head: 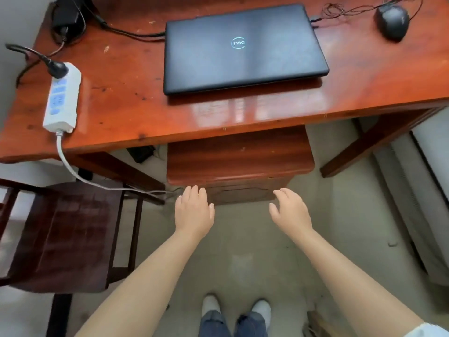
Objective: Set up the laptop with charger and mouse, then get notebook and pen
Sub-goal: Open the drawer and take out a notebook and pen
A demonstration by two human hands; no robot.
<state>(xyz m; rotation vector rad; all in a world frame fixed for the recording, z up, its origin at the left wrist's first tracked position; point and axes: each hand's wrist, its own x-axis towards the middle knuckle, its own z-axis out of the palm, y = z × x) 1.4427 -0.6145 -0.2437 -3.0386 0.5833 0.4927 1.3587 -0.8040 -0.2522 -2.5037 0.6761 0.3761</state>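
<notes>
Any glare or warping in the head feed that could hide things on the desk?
Head view: window glare whitens the desk's front edge below the closed laptop; wide-angle lens bows the desk edges; mouse and charger brick look soft near the corners.

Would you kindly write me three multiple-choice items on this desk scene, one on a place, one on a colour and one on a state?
1. Where is the mouse?
A. On the desk's far right, beyond the laptop
B. On the chair
C. On the laptop lid

2. What colour is the power strip's body?
A. Black
B. White
C. Red

3. What state is the laptop in?
A. Open, screen lit
B. Open, screen dark
C. Closed

Answers:
1 A, since the mouse lies on the desk past the laptop's right edge.
2 B, as its casing is white with blue sockets.
3 C, since the lid lies flat with the logo facing up, while the left hand and right hand hang open and hold nothing.
</notes>
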